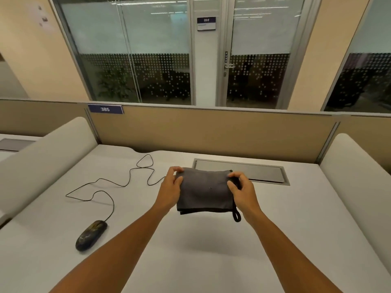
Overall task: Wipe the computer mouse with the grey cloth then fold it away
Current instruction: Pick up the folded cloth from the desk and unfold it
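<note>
The grey cloth (204, 191) hangs folded in several layers above the middle of the white desk (211, 250), its shadow below it. My left hand (170, 189) pinches its upper left corner and my right hand (241, 191) pinches its upper right corner. A black loop dangles from the cloth's lower right corner. The black computer mouse (91, 235) lies on the desk to the lower left, apart from both hands, and its black cable (118, 185) snakes back toward the partition.
A grey cable hatch (241, 171) is set into the desk just behind the cloth. Beige partitions (211, 132) close off the back, and padded white dividers (48, 153) flank both sides. Glass walls and a door stand beyond.
</note>
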Available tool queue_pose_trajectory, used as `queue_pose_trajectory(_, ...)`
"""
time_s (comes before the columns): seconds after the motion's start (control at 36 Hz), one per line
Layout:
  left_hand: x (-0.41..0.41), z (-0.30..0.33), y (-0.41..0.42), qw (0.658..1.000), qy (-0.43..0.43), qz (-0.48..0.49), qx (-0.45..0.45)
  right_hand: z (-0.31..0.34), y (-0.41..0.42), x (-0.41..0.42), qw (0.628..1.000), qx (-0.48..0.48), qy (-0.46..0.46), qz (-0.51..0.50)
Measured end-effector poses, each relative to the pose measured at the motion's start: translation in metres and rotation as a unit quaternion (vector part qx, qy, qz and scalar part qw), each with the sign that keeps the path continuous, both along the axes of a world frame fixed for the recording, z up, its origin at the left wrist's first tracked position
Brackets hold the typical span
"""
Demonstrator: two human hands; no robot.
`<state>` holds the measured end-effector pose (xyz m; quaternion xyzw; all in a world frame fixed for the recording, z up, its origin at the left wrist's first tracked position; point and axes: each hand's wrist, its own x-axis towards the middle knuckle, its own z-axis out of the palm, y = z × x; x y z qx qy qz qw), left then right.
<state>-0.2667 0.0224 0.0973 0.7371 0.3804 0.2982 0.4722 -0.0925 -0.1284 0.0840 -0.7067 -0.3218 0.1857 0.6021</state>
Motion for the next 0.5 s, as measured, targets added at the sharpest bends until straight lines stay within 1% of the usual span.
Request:
queue_pose_trajectory(0.11,-0.028,0.004,0.011,0.999,-0.022,-0.017,0.036,0.011,0.009,-0.027,0.999,-0.004,-0.025,0.028)
queue_pose_trajectory(0.25,-0.063,0.014,0.033,0.996,-0.005,-0.085,0.038,0.024,0.018,-0.052,0.995,-0.032,-0.052,0.075)
queue_pose_trajectory(0.39,-0.089,0.024,0.056,0.988,0.045,-0.101,0.109,0.031,0.033,-0.076,0.990,-0.055,-0.120,0.048)
queue_pose_trajectory(0.5,-0.110,0.032,0.075,0.979,0.059,-0.104,0.165,0.036,0.042,-0.092,0.983,-0.060,-0.170,0.038)
